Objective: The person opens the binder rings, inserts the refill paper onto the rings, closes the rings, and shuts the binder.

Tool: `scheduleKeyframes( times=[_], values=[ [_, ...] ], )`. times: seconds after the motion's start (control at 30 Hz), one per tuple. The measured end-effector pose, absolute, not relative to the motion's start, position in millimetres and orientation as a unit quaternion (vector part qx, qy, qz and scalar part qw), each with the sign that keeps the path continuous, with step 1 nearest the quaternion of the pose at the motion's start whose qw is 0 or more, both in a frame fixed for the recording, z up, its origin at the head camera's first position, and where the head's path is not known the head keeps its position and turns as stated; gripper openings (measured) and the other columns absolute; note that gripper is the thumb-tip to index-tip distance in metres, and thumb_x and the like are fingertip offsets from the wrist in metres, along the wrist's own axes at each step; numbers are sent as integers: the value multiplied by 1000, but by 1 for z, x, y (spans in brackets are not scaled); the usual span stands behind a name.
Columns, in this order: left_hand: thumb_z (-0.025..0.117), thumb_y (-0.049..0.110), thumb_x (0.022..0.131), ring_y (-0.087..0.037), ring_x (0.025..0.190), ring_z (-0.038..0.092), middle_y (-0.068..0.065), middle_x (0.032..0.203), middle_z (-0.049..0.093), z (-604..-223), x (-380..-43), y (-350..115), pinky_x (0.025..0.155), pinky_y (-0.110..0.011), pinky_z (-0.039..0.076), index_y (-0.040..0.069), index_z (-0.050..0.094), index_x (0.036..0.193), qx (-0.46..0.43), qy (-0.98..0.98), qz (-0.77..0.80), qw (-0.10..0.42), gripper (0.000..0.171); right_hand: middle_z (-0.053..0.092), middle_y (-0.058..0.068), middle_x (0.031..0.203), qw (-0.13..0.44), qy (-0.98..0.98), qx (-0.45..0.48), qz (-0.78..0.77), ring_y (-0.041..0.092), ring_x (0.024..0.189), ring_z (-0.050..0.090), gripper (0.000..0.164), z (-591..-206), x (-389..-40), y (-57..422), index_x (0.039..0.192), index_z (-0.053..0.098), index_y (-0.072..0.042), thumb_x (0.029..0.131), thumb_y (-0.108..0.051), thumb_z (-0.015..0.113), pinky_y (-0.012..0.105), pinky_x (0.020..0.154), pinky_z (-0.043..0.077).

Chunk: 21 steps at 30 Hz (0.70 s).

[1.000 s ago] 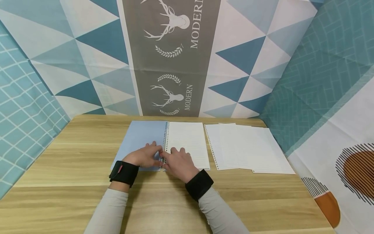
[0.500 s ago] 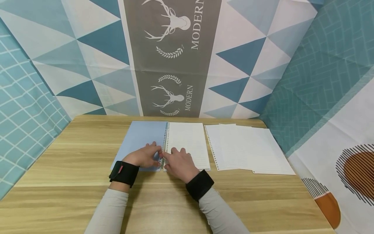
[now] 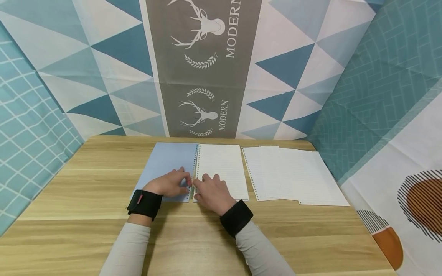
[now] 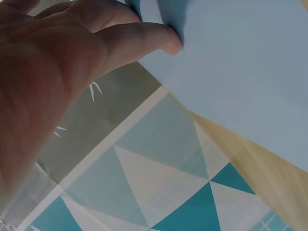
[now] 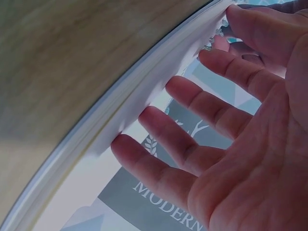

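Note:
An open ring-bound notebook lies on the table, its blue cover (image 3: 169, 155) to the left and its white lined pages (image 3: 221, 157) to the right of the rings (image 3: 197, 159). Over the cover my left hand (image 3: 168, 184) is bent at the rings, with a gap showing between thumb and index finger. In the left wrist view one fingertip (image 4: 172, 42) touches the blue cover. My right hand (image 3: 215, 193) rests spread fingertips on the pages beside the rings. The right wrist view shows the page stack (image 5: 110, 130) under those fingertips.
Several loose white sheets (image 3: 293, 174) with punched edges overlap to the right of the notebook. The wooden table (image 3: 103, 172) ends against a patterned cloth backdrop (image 3: 127, 57) behind, with more cloth at both sides.
My left hand has shifted slightly left, away from the right index finger, and its thumb and index finger stand apart. The right hand and notebook stay nearly still.

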State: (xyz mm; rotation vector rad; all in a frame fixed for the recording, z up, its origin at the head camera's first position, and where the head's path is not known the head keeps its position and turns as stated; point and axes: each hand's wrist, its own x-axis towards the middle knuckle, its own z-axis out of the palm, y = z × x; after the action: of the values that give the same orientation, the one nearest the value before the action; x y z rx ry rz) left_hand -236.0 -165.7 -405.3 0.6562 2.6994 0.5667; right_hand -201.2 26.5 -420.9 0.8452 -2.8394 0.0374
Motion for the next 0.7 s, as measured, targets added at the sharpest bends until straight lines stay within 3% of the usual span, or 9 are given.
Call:
scheduleKeyframes(
  times=[0.2, 0.47, 0.57, 0.7],
  values=[
    [72, 14, 93, -59, 140, 39, -30, 142, 52, -406, -236, -166, 110, -64, 39, 15, 62, 94, 234, 942, 197, 137, 10, 65, 3, 95, 88, -956, 280, 11, 21, 63, 48, 28, -421, -201, 26, 116, 69, -25, 91, -38, 73, 33, 46, 43],
    [74, 13, 91, -47, 126, 54, -18, 119, 59, -405, -235, -164, 101, -57, 46, 14, 62, 93, 231, 945, 189, 132, 12, 64, 3, 94, 88, -955, 283, 12, 21, 63, 47, 28, -420, -201, 27, 115, 69, -24, 91, -38, 73, 34, 47, 43],
    [74, 14, 91, -44, 123, 55, -19, 122, 59, -405, -235, -164, 98, -55, 47, 15, 62, 94, 224, 947, 188, 134, 13, 64, 3, 96, 85, -956, 282, 13, 22, 64, 47, 28, -421, -201, 27, 115, 69, -24, 91, -37, 73, 35, 47, 43],
    [73, 16, 91, -43, 128, 54, -26, 140, 55, -405, -235, -164, 100, -55, 46, 15, 62, 100, 213, 949, 186, 140, 14, 64, 3, 99, 79, -956, 284, 13, 22, 65, 47, 26, -421, -202, 27, 115, 69, -24, 92, -38, 71, 35, 48, 43]
  ],
)
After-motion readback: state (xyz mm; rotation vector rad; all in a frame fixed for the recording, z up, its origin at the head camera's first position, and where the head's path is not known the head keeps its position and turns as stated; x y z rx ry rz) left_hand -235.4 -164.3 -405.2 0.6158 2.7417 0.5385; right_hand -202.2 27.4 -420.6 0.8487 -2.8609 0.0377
